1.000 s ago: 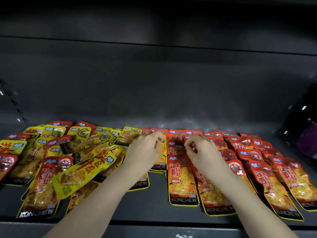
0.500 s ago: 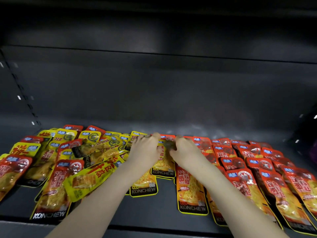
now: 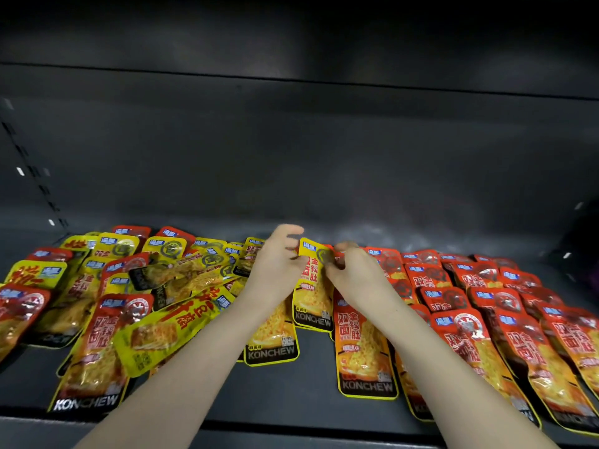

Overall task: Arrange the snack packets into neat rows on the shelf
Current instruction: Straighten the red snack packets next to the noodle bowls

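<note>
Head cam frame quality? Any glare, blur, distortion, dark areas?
Head view: wide-angle lens bows the shelf edges; back wall dim, far right nearly black; glare spots on the red packets at right; left hand fingers motion-blurred beside the yellow packet; KONCHEW print up front reads sharp.

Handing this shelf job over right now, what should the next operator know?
Right hand pinches the yellow packet at its top right; left hand is at its left edge, grip blurred.
Red packets lie in overlapping rows on the right of the shelf: mostly done.
Still to do: the mixed pile of yellow and red packets on the left lies jumbled; sort it into rows.
</note>
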`<state>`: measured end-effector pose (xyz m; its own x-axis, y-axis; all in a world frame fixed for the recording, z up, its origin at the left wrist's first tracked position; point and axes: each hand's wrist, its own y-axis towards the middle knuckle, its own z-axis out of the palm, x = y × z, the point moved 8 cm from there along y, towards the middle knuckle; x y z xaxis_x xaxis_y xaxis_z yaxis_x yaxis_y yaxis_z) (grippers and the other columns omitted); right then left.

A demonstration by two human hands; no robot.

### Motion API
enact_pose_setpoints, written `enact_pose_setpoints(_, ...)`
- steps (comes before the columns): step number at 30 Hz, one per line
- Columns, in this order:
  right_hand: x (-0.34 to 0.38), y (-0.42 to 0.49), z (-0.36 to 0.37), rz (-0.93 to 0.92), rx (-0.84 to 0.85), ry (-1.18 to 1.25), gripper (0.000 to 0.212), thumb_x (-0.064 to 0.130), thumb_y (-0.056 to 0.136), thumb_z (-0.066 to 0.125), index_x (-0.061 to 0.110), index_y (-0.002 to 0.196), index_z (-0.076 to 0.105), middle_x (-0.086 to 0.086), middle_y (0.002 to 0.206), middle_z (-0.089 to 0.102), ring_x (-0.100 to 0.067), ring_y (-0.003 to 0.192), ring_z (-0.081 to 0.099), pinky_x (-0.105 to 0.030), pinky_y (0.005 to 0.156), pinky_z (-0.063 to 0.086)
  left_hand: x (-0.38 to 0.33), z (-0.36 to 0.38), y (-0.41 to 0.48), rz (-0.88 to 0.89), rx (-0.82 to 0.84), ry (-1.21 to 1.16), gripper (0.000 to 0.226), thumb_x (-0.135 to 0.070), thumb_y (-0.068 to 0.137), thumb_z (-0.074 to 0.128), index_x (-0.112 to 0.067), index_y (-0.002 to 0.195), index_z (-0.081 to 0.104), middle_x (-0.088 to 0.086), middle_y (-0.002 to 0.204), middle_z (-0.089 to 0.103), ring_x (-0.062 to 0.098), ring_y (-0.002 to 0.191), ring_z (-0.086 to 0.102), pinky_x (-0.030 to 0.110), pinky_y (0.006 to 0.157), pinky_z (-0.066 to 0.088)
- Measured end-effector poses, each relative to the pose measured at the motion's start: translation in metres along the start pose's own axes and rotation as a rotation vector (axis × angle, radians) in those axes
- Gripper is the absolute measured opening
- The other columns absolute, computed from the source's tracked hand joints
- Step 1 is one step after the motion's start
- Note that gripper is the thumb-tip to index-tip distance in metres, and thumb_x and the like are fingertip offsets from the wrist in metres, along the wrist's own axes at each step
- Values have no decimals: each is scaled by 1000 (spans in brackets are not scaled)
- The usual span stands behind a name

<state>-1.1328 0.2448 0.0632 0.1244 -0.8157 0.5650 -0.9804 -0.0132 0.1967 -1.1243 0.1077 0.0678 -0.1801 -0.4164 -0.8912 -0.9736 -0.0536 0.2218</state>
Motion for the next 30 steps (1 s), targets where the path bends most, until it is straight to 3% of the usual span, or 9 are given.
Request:
enact_pose_setpoints(4, -1, 1, -7, 3, -8, 160, 31, 21, 95, 51, 8, 123, 52, -9, 109, 64, -22, 97, 60, -28, 80, 44, 5, -3, -1, -119, -9, -321, 27, 5, 86, 60, -12, 107, 58, -3, 84, 64, 6, 75, 61, 8, 61, 48)
enact_pose_setpoints(9, 5, 2, -14, -87, -61, 409, 16, 17, 93, 54, 21, 108, 52, 4, 89, 60, -7, 73, 56, -13, 59, 41, 1, -20, 1, -67, -91, -302, 22, 1, 86, 61, -14, 101, 65, 3, 87, 70, 10, 80, 66, 16, 70, 52)
enact_pose_setpoints(13, 16, -3, -14, -128, -24, 488, 24, 16, 94, 54, 18, 118, 52, 3, 71, 58, -4, 58, 56, -24, 63, 47, -6, -34, 4, -38, -84, -182, 26, 1, 86, 59, -21, 99, 65, 9, 81, 70, 13, 70, 60, 22, 63, 47)
enact_pose_setpoints(15, 25, -4, -11, -148, 35, 487, 24, 14, 94, 53, 17, 118, 52, 4, 69, 59, -1, 56, 57, -28, 67, 50, -11, -44, 5, 8, -55, -108, 30, 5, 85, 57, -23, 91, 67, 2, 62, 65, 14, 64, 52, 29, 64, 41)
enact_pose_setpoints(17, 36, -6, -7, -174, 102, 457, 22, 14, 93, 53, 18, 115, 50, 3, 71, 61, -8, 63, 60, -38, 73, 53, -13, -56, 5, 40, -32, -27, 29, 9, 84, 55, -15, 91, 69, -10, 42, 48, 2, 50, 41, 21, 57, 37)
enact_pose_setpoints(20, 57, -9, 5, -210, 202, 404, 28, 13, 92, 55, 15, 119, 48, 4, 69, 59, -19, 70, 59, -44, 75, 52, -10, -76, 0, 69, -20, 84, 27, 10, 84, 54, -12, 91, 69, -12, 47, 48, 2, 47, 42, 18, 52, 37)
enact_pose_setpoints(22, 71, -13, 14, -229, 239, 355, 34, 14, 91, 55, 12, 124, 47, 6, 68, 57, -17, 70, 57, -36, 70, 50, -3, -87, -3, 76, -46, 164, 26, 9, 84, 54, -12, 89, 68, -2, 62, 56, 5, 51, 48, 21, 57, 41)
enact_pose_setpoints(25, 87, -18, 29, -267, 252, 215, 33, 16, 91, 55, 9, 123, 51, 1, 92, 65, -16, 77, 56, -25, 61, 36, 9, -102, -6, 65, -117, 268, 21, 8, 86, 51, -3, 91, 69, -3, 62, 55, 1, 43, 47, 9, 44, 32)
enact_pose_setpoints(30, 104, -28, 52, -315, 220, 78, 38, 18, 90, 53, 8, 127, 50, -14, 124, 58, -29, 118, 51, -32, 95, 41, 33, -113, -11, -33, -149, 371, 23, 7, 86, 53, -2, 101, 68, -3, 62, 54, 3, 44, 49, 11, 43, 35)
